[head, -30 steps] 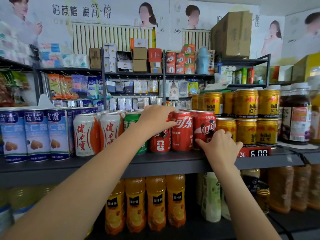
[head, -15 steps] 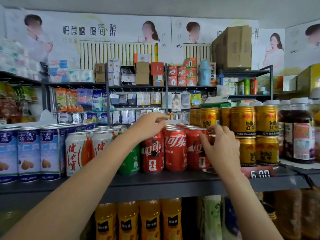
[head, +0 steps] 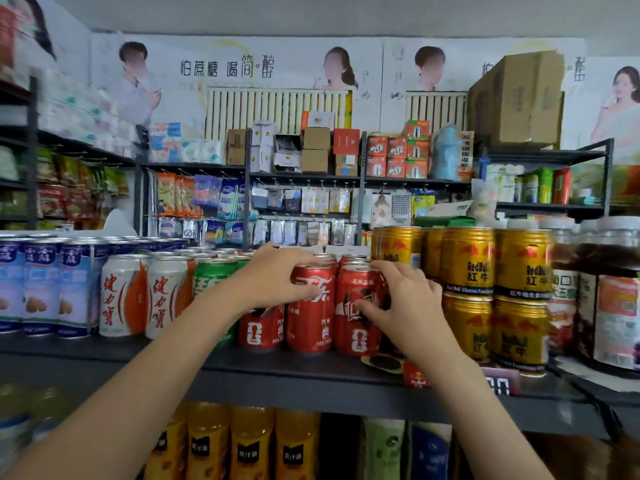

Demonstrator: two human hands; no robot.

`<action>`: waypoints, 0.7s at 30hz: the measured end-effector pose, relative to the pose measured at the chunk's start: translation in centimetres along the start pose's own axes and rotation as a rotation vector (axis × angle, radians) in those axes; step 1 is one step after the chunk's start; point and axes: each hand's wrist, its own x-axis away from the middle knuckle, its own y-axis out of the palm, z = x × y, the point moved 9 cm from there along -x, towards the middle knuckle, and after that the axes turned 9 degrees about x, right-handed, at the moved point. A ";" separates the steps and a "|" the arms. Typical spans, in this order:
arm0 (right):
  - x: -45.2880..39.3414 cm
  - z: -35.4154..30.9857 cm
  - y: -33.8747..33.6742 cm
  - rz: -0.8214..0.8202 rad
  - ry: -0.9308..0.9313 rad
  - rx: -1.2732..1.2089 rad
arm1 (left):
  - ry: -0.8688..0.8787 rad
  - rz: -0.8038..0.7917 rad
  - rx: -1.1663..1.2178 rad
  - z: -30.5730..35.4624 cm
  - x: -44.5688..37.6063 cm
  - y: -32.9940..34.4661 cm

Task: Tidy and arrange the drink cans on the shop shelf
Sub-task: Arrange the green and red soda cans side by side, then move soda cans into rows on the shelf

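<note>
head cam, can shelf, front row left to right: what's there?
blue-and-white cans → white-and-orange cans → green can → left hand → red cola cans → right hand → gold Red Bull cans → dark jars

One head-worn wide-angle view faces straight ahead at the can shelf [head: 311, 362], close enough that both forearms stretch in from the bottom edge; farther shelves and wall posters fill the far top.
</note>
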 end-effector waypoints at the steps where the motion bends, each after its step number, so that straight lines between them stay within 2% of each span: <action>1: 0.5 0.4 -0.5 0.065 0.000 -0.036 | 0.033 0.086 0.014 0.9 0.3 -0.2; 3: 1.6 1.8 -2.1 0.210 0.028 -0.100 | 0.112 0.226 0.037 3.2 0.7 -0.4; 6: 3.1 4.9 -4.3 0.314 0.108 -0.118 | 0.195 0.241 0.056 6.5 0.5 1.0; 13: 4.5 6.2 -1.3 0.059 0.166 -0.021 | 0.130 0.134 -0.171 6.9 -0.7 5.0; 21: 3.8 5.3 -0.6 0.073 0.213 0.035 | 0.135 0.206 -0.232 7.1 -0.9 5.1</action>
